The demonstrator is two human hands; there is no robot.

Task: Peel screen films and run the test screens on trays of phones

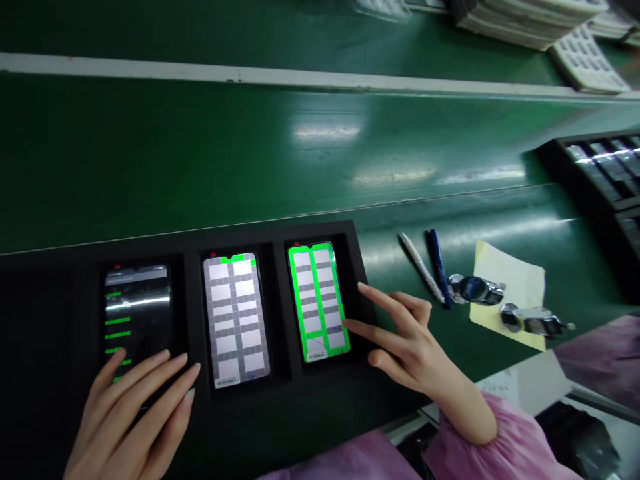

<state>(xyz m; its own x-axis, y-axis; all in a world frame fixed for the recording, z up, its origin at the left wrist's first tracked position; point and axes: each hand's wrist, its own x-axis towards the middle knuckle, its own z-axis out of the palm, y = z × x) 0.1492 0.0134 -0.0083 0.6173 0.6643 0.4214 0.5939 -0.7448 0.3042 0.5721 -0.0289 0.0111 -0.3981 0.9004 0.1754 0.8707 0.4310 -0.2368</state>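
Pink sleeves [495, 447] fill the bottom edge of the head view, closest to the camera. At lower left, the left hand [125, 417] is open, its fingers slightly spread and lying over the lower part of the left phone [137, 313], whose dark screen shows short green bars. At lower centre-right, the right hand [407, 340] is open and not gripping anything. Its extended fingers [373, 331] reach over the lower right part of the right phone [317, 300], with one fingertip on or just above the screen, which shows a grey grid outlined in bright green. Between these two, the middle phone [235, 320] shows a pale grey grid with a green patch along its top edge. All three phones lie face up in separate recesses of a black foam tray [280, 237] on a green counter [250, 167].

Right of the tray, a white pen [420, 267] and a dark blue pen [439, 267] lie side by side. Further right, two shiny chrome objects [475, 290] sit on a pale yellow sheet of paper [515, 287]; they are too blurred to name. At upper right are a thick stack of printed sheets [525, 17] and a black rack [600, 167] of dark slabs.
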